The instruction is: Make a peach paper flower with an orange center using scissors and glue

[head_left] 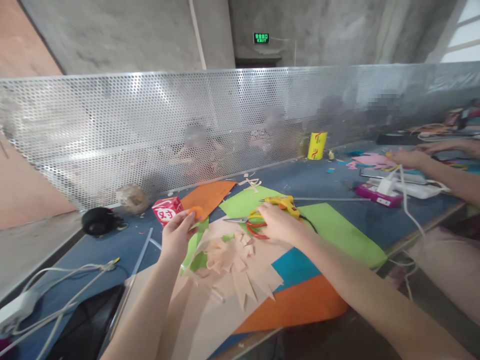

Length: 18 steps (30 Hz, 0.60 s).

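My left hand (pixel 177 234) pinches a small rounded piece of orange paper (pixel 196 213) between thumb and fingertips, close to a red and white box (pixel 163 206). My right hand (pixel 279 224) is closed around the yellow and orange handles of a pair of scissors (pixel 237 220), whose blades point left toward the orange piece. Just behind that hand lies a yellow glue gun (pixel 280 200). Below and between both hands, a flower-like cluster of cut cream paper strips (pixel 228 255) rests on cream paper (pixel 202 310), with bits of green paper around it.
Green sheets (pixel 339 235), a blue sheet (pixel 298 267) and orange sheets (pixel 296 307) overlap on the table. A perforated metal screen (pixel 150 125) runs along the back. A black device (pixel 86 325) and white cables sit left. At right, a co-worker's hand (pixel 410 159) is near pink paper (pixel 371 160).
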Each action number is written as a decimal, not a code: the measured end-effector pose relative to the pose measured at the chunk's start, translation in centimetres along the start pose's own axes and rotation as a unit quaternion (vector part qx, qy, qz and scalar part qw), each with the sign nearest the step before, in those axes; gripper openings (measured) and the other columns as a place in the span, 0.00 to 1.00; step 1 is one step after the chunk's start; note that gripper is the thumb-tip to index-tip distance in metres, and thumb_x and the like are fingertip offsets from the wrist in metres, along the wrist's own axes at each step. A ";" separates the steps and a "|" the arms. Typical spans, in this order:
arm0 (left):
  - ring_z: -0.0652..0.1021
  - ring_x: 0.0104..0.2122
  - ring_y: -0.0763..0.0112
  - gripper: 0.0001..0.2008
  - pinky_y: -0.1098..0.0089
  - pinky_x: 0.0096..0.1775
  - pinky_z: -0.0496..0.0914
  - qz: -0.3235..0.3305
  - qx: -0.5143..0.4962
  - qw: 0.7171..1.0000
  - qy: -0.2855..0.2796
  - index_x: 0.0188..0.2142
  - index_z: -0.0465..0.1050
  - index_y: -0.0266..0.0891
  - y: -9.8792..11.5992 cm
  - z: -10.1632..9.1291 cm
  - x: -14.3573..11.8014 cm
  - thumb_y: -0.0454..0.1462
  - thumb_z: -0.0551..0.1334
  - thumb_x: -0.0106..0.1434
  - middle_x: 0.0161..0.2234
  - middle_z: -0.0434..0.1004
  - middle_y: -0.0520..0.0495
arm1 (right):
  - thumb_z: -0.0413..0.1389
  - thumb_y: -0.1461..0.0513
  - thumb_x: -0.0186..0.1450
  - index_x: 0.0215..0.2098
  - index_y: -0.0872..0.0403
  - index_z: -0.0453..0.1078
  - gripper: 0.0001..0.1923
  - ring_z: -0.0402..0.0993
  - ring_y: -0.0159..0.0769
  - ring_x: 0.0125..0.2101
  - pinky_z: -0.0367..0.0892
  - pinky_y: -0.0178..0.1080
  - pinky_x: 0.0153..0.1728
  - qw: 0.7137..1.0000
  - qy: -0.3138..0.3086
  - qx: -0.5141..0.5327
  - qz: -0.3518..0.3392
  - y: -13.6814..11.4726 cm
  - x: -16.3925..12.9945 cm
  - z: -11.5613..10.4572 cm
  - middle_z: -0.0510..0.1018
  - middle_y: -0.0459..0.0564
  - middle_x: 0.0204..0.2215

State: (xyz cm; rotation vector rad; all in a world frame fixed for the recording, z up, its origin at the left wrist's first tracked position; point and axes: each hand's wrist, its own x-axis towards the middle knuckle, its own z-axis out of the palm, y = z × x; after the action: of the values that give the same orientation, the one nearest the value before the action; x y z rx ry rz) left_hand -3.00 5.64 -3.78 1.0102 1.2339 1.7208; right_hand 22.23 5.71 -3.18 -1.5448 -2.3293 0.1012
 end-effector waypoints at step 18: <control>0.77 0.23 0.69 0.19 0.75 0.21 0.64 -0.011 0.100 0.992 -0.069 0.27 0.71 0.36 0.2 1.5 -1.6 0.44 0.70 0.37 0.21 0.75 0.50 | 0.58 0.62 0.54 0.22 0.59 0.69 0.07 0.70 0.38 0.19 0.64 0.37 0.22 0.930 -0.044 0.168 0.324 7.8 2.2 -1.3 0.69 0.51 0.12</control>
State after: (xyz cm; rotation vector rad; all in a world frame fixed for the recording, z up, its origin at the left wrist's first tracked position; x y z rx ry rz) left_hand -1.06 4.70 -3.53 1.2078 1.3411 1.5041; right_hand 28.76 10.66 -3.34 -2.0703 -1.6414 0.6992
